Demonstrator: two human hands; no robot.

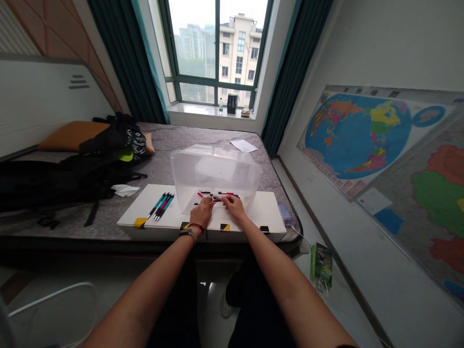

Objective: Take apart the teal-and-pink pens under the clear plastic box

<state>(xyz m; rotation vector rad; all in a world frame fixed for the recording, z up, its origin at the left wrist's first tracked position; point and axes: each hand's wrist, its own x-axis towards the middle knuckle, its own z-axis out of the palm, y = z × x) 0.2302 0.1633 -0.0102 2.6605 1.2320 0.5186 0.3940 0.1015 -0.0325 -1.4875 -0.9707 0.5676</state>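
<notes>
A clear plastic bin (217, 166) lies on its side on a long white box (137, 205), its mouth facing me. Several loose pens (219, 194), some red and some black, lie in the bin's mouth. My left hand (203, 212) is closed at these pens, and a dark pen end pokes out on its left. Across from it, my right hand (234, 208) has its fingertips pinched on a pen among them. The fingers partly hide what they grip. To the left, several blue, dark and red pens (161, 206) lie side by side on the white box.
The box rests on a grey mattress (163, 145). Black bags (72, 179) and a crumpled tissue (125, 190) lie on the left. Behind the bin is a white paper sheet (244, 145). A blurred phone-like object (287, 214) with a cable lies at the right edge.
</notes>
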